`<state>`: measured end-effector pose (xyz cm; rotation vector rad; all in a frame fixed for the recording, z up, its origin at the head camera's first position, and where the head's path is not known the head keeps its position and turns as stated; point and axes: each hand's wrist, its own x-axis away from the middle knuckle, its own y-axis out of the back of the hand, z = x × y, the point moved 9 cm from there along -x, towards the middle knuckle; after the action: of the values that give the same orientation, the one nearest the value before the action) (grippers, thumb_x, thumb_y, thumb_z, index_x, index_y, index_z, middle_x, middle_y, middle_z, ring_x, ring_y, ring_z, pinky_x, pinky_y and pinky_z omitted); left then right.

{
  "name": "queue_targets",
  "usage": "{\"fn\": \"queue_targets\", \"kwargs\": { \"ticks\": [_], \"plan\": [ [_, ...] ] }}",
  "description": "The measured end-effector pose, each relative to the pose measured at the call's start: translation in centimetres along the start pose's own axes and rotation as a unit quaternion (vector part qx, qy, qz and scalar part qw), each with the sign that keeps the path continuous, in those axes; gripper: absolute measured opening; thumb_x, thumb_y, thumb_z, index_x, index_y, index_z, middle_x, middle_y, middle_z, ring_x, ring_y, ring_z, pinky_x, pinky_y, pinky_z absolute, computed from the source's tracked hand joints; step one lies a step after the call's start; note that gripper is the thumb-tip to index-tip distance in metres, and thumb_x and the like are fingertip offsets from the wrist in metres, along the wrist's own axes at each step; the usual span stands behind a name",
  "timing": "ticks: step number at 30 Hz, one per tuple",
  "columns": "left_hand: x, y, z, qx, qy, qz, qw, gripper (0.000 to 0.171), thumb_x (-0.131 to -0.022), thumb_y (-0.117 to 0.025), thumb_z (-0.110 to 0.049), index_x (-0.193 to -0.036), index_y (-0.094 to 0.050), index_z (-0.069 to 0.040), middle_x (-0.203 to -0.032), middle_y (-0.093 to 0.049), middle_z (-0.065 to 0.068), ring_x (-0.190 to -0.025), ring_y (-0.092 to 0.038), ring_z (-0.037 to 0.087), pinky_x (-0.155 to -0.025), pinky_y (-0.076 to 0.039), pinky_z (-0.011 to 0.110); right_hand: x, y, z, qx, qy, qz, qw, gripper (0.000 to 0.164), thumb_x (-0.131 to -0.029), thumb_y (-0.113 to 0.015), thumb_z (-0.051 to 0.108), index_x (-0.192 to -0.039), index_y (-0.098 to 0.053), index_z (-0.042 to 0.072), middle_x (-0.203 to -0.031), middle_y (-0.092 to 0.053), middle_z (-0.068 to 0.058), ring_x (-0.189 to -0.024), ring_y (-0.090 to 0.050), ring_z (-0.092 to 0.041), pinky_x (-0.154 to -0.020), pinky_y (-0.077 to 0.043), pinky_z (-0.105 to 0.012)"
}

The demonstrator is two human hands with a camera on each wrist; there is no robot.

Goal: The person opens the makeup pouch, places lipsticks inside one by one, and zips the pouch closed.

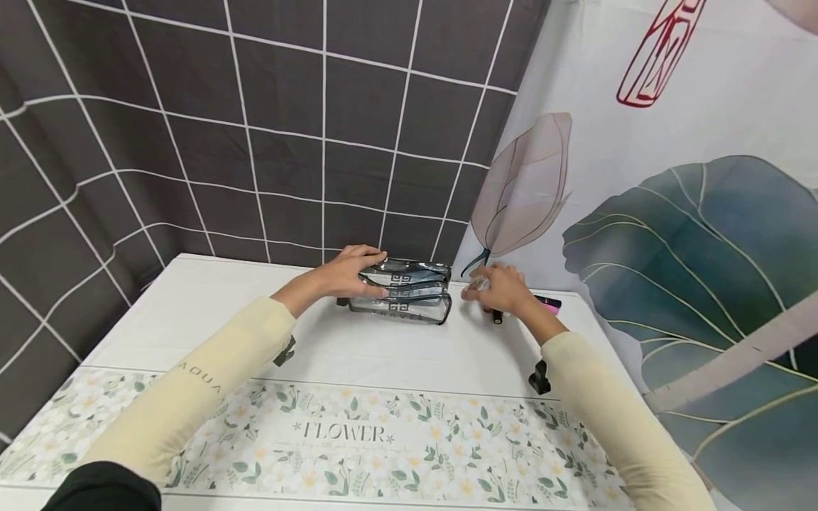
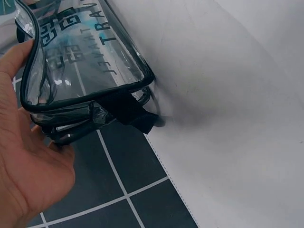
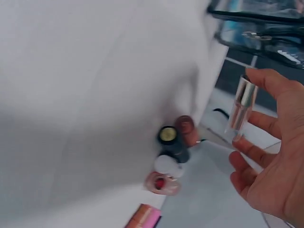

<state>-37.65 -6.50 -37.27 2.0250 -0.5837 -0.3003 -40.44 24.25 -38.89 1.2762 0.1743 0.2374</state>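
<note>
**Clear cosmetic tube point(image 3: 241, 110) pinched in R hand point(image 3: 280, 161), just R of TRAVEL pouch point(image 1: 401, 309)**

Head: L hand point(image 1: 350, 275) is part-closed on the pouch's L end, thumb in front, fingers over the top. Pouch sits near the back of the table point(image 1: 390, 355), long axis L-R, lettering facing the person. Can't tell if the zip gapes. R hand, fingers bent, has the tube beside the pouch's R end, prob. above the table; tube too small/blurred here to read its angle.

L wrist: thumb on one side, fingers on the other, so the pinch looks OK. Light pressure prob. best, as the soft clear film could buckle; spreading thumb from fingers would hold the walls apart.

R wrist: digits part-open, tube gripped end to end betw. fingertips. Steady, even pressure advisable, since smooth ends may slip. Long axis runs nearly up-down in this view, slightly slanted: darker end up at the top digit, clear end down at the lower fingers. Can't tell which end is the cap. Dark cylinder w/ gold end point(image 3: 172, 142) and pink bottle point(image 3: 163, 184) stand apart from the hand.
</note>
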Motion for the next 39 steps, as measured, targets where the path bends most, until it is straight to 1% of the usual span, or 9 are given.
{"fn": "queue_targets", "kwargs": {
  "ticks": [5, 8, 13, 17, 20, 25, 29, 33, 39],
  "plan": [
    [0.0, -0.1, 0.0, -0.004, 0.001, 0.003, 1.0, 0.097, -0.102, -0.075, -0.053, -0.179, -0.033, -0.01, -0.186, -0.03, 0.016, -0.174, -0.018, 0.045, -0.139, -0.025, 0.07, 0.2, 1.8, 0.8, -0.041, 0.0, -0.02, 0.999, 0.065, -0.103, -0.071, 0.058, -0.145, -0.075, 0.009, -0.148, -0.072, -0.022, -0.153, -0.05, -0.05, -0.118, -0.043, -0.074],
    [-0.1, -0.2, -0.2, -0.005, 0.0, 0.006, 1.0, 0.098, -0.102, -0.076, -0.053, -0.179, -0.033, -0.01, -0.186, -0.03, 0.016, -0.174, -0.018, 0.045, -0.139, -0.025, 0.07, 0.4, 2.9, 1.5, -0.064, -0.009, -0.045, 0.997, 0.068, -0.104, -0.071, 0.061, -0.146, -0.074, 0.007, -0.148, -0.072, -0.023, -0.152, -0.051, -0.049, -0.121, -0.045, -0.073],
    [-0.3, -0.2, -0.1, -0.012, 0.0, 0.007, 0.9999, 0.099, -0.101, -0.077, -0.054, -0.179, -0.033, -0.011, -0.186, -0.03, 0.015, -0.174, -0.019, 0.044, -0.139, -0.026, 0.07, 0.9, 4.2, 4.7, -0.073, -0.024, -0.072, 0.994, 0.076, -0.104, -0.069, 0.066, -0.15, -0.069, 0.005, -0.144, -0.071, -0.027, -0.145, -0.057, -0.048, -0.118, -0.049, -0.069],
    [-0.3, -0.1, -0.1, -0.013, 0.005, 0.007, 0.9999, 0.1, -0.099, -0.077, -0.054, -0.179, -0.033, -0.012, -0.186, -0.031, 0.014, -0.174, -0.019, 0.043, -0.139, -0.026, 0.07, 1.3, 4.4, 8.9, -0.029, -0.01, -0.089, 0.996, 0.077, -0.103, -0.068, 0.071, -0.139, -0.073, 0.003, -0.134, -0.074, -0.025, -0.134, -0.063, -0.046, -0.116, -0.051, -0.064],
    [-0.4, -0.1, 0.0, -0.013, 0.007, 0.007, 0.9999, 0.1, -0.099, -0.077, -0.054, -0.179, -0.034, -0.012, -0.186, -0.031, 0.014, -0.173, -0.02, 0.044, -0.139, -0.027, 0.07, 1.3, 3.8, 12.0, 0.053, -0.007, -0.095, 0.994, 0.083, -0.102, -0.065, 0.077, -0.14, -0.072, 0.003, -0.134, -0.071, -0.025, -0.13, -0.065, -0.046, -0.115, -0.054, -0.061],
    [-0.4, 0.0, -0.1, -0.016, 0.005, 0.005, 0.9998, 0.099, -0.1, -0.076, -0.055, -0.178, -0.034, -0.012, -0.185, -0.032, 0.016, -0.173, -0.022, 0.045, -0.138, -0.028, 0.07, 0.8, 2.4, 15.2, 0.207, -0.034, -0.094, 0.973, 0.094, -0.104, -0.053, 0.085, -0.15, -0.064, 0.004, -0.133, -0.065, -0.024, -0.126, -0.066, -0.042, -0.108, -0.06, -0.053],
    [-0.4, 0.0, 0.0, -0.018, 0.007, 0.005, 0.9998, 0.099, -0.101, -0.076, -0.056, -0.178, -0.034, -0.011, -0.185, -0.032, 0.017, -0.173, -0.021, 0.046, -0.138, -0.028, 0.071, 0.2, 1.4, 16.3, 0.273, -0.047, -0.097, 0.956, 0.089, -0.104, -0.046, 0.089, -0.134, -0.065, 0.006, -0.12, -0.063, -0.017, -0.11, -0.063, -0.034, -0.1, -0.059, -0.047],
    [-0.4, 0.1, 0.2, -0.014, 0.009, 0.007, 0.9998, 0.099, -0.101, -0.077, -0.056, -0.178, -0.034, -0.01, -0.185, -0.031, 0.018, -0.174, -0.019, 0.046, -0.138, -0.027, 0.071, 0.1, 0.9, 16.6, 0.289, -0.034, -0.094, 0.952, 0.09, -0.102, -0.043, 0.091, -0.131, -0.066, 0.008, -0.118, -0.067, -0.015, -0.108, -0.066, -0.032, -0.099, -0.06, -0.045],
    [-0.2, 0.2, -0.1, 0.002, 0.009, 0.008, 0.9999, 0.1, -0.1, -0.078, -0.053, -0.178, -0.034, -0.009, -0.185, -0.03, 0.017, -0.174, -0.018, 0.046, -0.138, -0.026, 0.072, 1.3, 2.1, 15.1, 0.216, -0.002, -0.11, 0.97, 0.087, -0.11, -0.044, 0.081, -0.142, -0.065, 0.003, -0.129, -0.071, -0.022, -0.12, -0.07, -0.04, -0.105, -0.062, -0.052]
  ]
}}
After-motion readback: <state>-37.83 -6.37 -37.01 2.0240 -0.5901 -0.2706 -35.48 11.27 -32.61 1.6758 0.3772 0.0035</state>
